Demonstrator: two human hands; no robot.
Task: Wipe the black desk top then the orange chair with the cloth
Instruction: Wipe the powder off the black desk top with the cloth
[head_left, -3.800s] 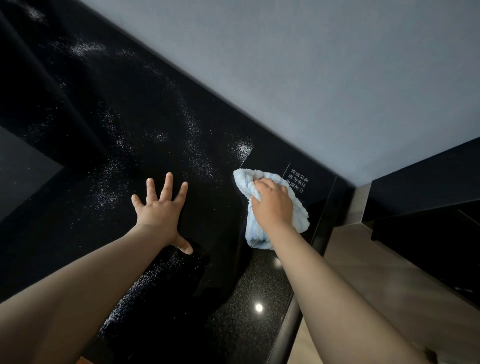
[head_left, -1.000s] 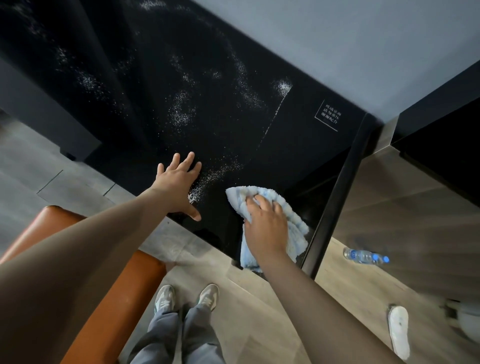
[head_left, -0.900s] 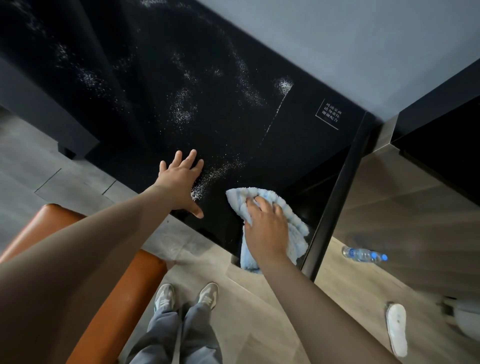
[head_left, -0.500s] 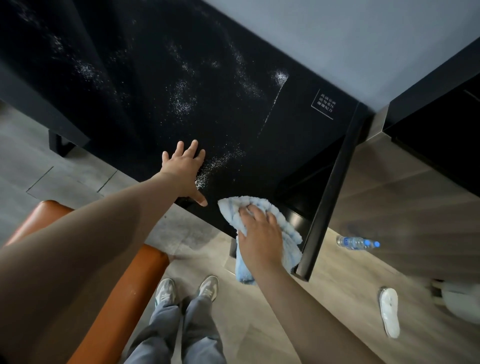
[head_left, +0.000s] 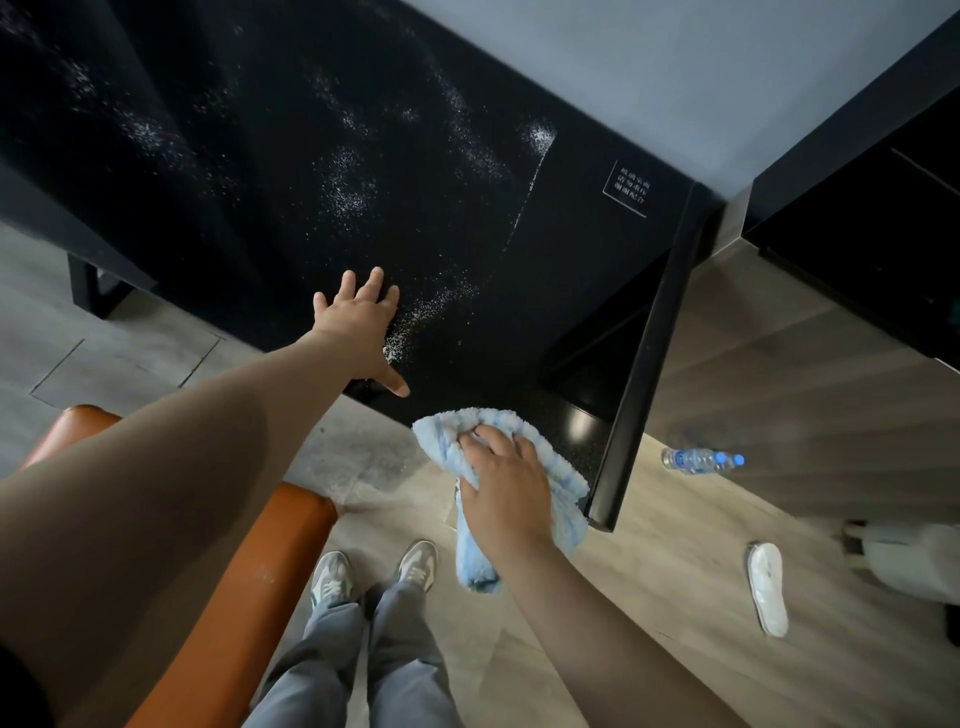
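Note:
The black desk top (head_left: 270, 171) fills the upper left, speckled with white dust in patches and one thin streak. My left hand (head_left: 361, 327) lies flat on it near the front edge, fingers spread. My right hand (head_left: 501, 488) holds the light blue cloth (head_left: 558, 483) at the desk's front right corner; part of the cloth hangs down past the edge. The orange chair (head_left: 249, 597) stands at the lower left, largely hidden by my left arm, with white specks on its seat.
A grey wall (head_left: 675, 67) backs the desk. A black cabinet (head_left: 883, 171) stands at the right. On the wooden floor lie a water bottle (head_left: 701, 460) and a white slipper (head_left: 768, 587). My feet in grey sneakers (head_left: 374, 571) stand before the desk.
My right hand has dragged the cloth from the back of the desk, near the white label, down to the front right corner. The view has tilted down, showing floor and chair.

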